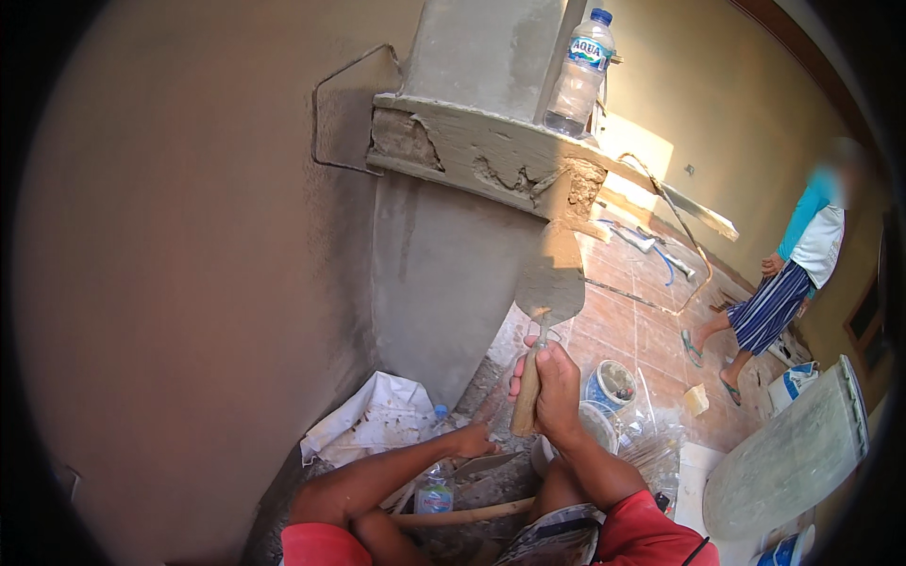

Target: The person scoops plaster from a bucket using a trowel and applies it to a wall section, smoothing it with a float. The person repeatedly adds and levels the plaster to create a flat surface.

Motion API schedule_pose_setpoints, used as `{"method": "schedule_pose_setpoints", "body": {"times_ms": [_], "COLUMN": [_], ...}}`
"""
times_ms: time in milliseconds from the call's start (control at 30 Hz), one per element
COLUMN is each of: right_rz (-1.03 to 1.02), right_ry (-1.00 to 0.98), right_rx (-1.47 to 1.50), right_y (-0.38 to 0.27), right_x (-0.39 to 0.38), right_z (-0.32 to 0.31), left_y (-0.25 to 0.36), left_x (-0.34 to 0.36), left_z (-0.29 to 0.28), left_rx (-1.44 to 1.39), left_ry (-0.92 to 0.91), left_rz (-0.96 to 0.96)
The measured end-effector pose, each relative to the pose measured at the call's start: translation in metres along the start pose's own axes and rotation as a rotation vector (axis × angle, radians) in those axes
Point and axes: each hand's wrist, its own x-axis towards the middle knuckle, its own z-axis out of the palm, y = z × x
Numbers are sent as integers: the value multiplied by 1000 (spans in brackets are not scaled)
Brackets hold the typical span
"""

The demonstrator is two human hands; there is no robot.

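My right hand [555, 387] is closed around the wooden handle of a trowel [549, 288]. The metal blade points up, its tip in front of the ledge [472, 156] that juts from the grey plastered column [444, 274]. Rough, broken hollows show in the ledge's plaster face; whether the blade touches it I cannot tell. Lower down, my left hand [475, 441] looks closed, its fingers partly hidden. Just below it lies a flat grey piece [486, 462], and whether the hand grips it is unclear. A clear bottle with a blue cap [580, 85] stands on the ledge.
Bent metal rods stick out on both sides of the ledge. Around my legs are a stained white sack [377, 415], another plastic bottle [434, 491], a wooden stick [462, 514] and buckets [612, 385]. At right stand a large tub [788, 453] and, farther off, another person [797, 255].
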Motion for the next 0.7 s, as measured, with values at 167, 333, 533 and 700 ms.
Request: {"method": "schedule_pose_setpoints", "body": {"times_ms": [167,333,533,700], "right_rz": [-116,-224,-47,150], "right_ry": [-36,-107,-37,-154], "right_rx": [95,134,54,-73], "right_y": [2,-20,-3,16], "right_x": [2,52,48,8], "right_z": [5,31,42,17], "left_y": [-13,-5,2,-12], "left_x": [-3,-4,-12,-14], "left_z": [5,3,-2,18], "left_rx": [-24,-46,5,-126], "left_ry": [105,84,59,279], "left_rz": [44,65,50,207]}}
